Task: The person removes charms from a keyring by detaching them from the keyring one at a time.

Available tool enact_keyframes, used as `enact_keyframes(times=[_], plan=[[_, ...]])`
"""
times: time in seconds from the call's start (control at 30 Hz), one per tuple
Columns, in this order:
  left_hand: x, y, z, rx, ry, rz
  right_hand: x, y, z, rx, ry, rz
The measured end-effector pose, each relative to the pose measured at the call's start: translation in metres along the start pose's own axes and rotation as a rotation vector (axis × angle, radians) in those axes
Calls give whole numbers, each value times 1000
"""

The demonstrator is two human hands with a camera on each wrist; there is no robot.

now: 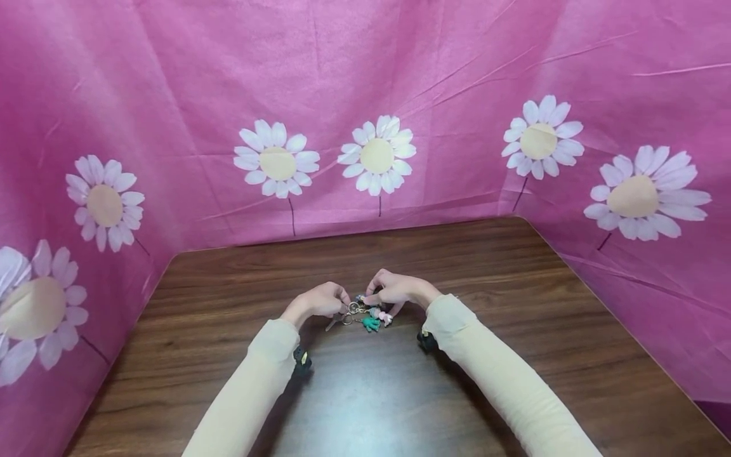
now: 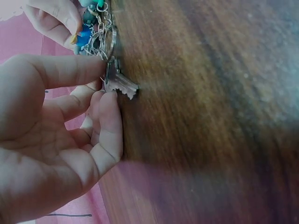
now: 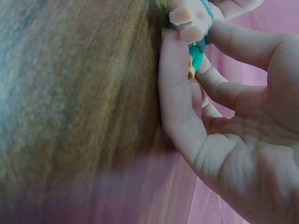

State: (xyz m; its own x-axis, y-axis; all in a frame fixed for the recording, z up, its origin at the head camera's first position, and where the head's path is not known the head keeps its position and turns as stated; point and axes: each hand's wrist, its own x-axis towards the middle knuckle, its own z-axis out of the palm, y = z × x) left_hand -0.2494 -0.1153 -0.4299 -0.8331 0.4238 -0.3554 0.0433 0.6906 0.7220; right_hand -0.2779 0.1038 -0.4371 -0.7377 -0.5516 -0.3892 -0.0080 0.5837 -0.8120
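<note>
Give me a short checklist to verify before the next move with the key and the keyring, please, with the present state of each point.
1. Left hand holds the flat silver metal key: ok, thumb and fingers pinch its head.
2. Right hand holds the small teal and pink figure charms: ok, fingers curl around them.
3. Key joined to the round silver metal keyring: cannot tell, the join is hidden by the thumb.
4. Bunch resting on the dark brown wooden table: ok, it lies on the surface between both hands.
5. Grip firm enough to pull: cannot tell.
</note>
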Motion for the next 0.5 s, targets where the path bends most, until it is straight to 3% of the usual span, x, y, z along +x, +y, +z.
enact_keyframes(times=[0.3, 0.5], plan=[[-5, -2, 1, -63, 19, 37, -1, 2, 2, 58, -16, 23], [-4, -8, -2, -217, 58, 28, -3, -1, 2, 24, -54, 9]])
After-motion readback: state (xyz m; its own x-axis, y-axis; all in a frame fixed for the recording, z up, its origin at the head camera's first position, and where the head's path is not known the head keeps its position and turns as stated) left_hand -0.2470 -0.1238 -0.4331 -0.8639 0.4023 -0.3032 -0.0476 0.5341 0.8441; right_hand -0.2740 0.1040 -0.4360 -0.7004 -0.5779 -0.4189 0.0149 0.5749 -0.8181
